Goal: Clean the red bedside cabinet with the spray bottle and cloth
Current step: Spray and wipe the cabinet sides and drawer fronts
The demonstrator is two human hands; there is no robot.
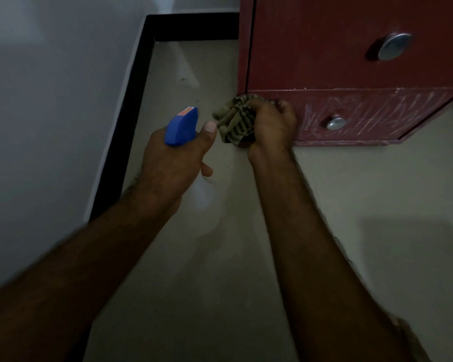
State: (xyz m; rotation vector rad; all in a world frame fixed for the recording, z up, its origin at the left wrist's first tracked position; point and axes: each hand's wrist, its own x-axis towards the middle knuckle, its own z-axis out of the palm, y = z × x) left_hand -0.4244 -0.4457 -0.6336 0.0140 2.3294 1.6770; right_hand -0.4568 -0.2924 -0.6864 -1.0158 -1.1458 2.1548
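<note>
While the left hand (pixel 173 163) grips the spray bottle (pixel 181 126), the right hand (pixel 272 126) clutches the cloth (pixel 235 121) at the cabinet's (pixel 311 48) streaked drawer (pixel 376 113); wiping seems unfinished.

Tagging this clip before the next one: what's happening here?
A person is cleaning a red bedside cabinet. The right hand grips a bunched striped cloth at the left end of the lower drawer front, which shows whitish streaks. The left hand holds a spray bottle by its blue head, just left of the cloth and above the floor.
</note>
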